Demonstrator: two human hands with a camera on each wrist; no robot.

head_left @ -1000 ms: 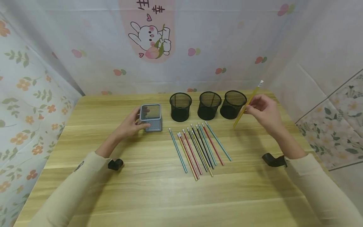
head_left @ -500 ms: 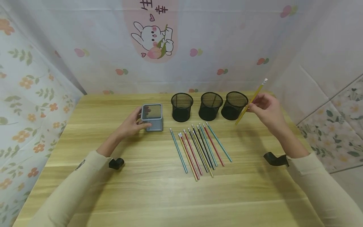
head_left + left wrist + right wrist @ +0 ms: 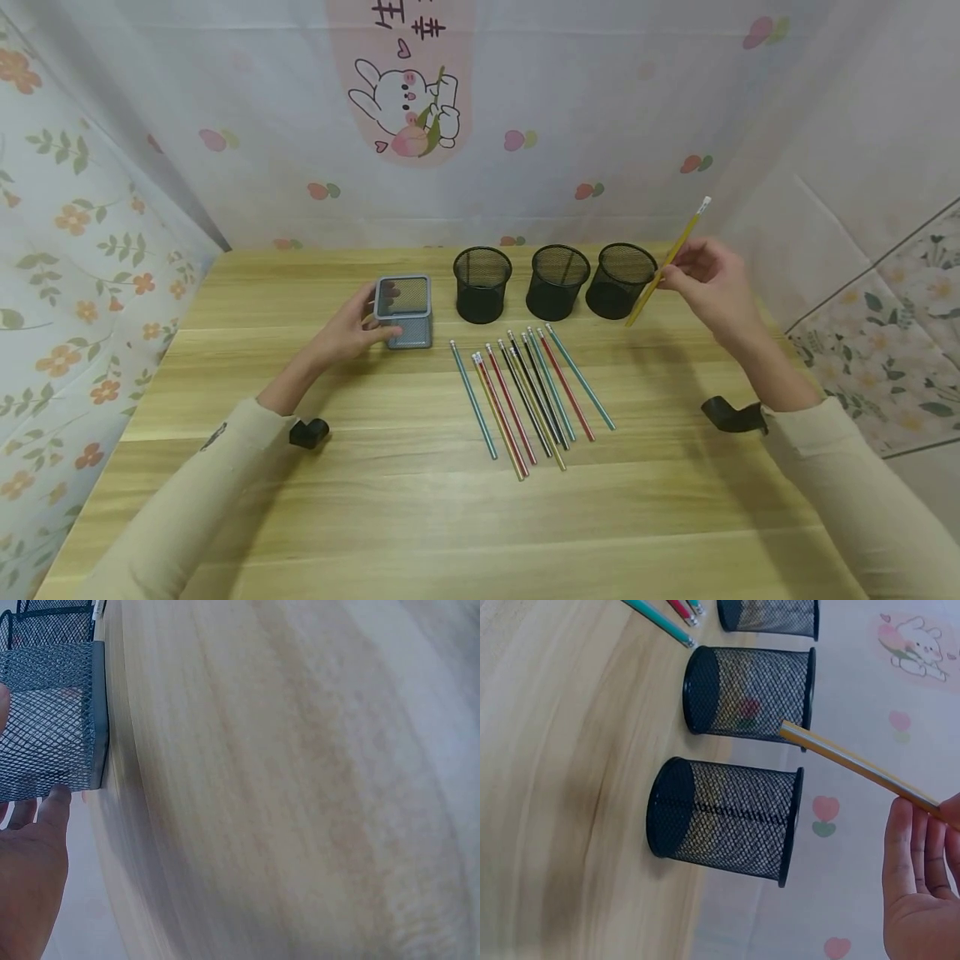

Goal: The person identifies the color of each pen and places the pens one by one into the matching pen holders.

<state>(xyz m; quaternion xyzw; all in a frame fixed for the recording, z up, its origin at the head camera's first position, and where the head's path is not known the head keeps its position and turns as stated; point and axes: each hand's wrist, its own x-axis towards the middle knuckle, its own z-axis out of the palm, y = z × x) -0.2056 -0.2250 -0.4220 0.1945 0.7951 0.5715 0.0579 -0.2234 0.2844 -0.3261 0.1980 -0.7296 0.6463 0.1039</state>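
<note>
My right hand point(image 3: 712, 279) pinches a yellow pencil point(image 3: 678, 242) between thumb and fingers, its white eraser end up, above the table. In the right wrist view the pencil's point(image 3: 855, 761) lower end points toward the round black mesh cups. Nearest to that hand is the right black cup point(image 3: 621, 279). My left hand point(image 3: 356, 327) grips a grey square mesh pen holder point(image 3: 408, 332), thumb on the front and fingers round the far left side. The holder point(image 3: 49, 720) stands upright on the table. Several blue, red, black and yellow pencils point(image 3: 517, 400) lie loosely side by side in the middle.
Two more black mesh cups, the middle one point(image 3: 557, 283) and the left one point(image 3: 481, 287), stand in a row along the back of the wooden table point(image 3: 375, 517). A white patterned curtain point(image 3: 570, 108) hangs behind, and a flowered cloth point(image 3: 75, 275) hangs at the left.
My right hand has risen slightly and shifted a little right with the yellow pencil, lifting its lower end. The left hand stays on the grey holder. The view has shifted slightly.
</note>
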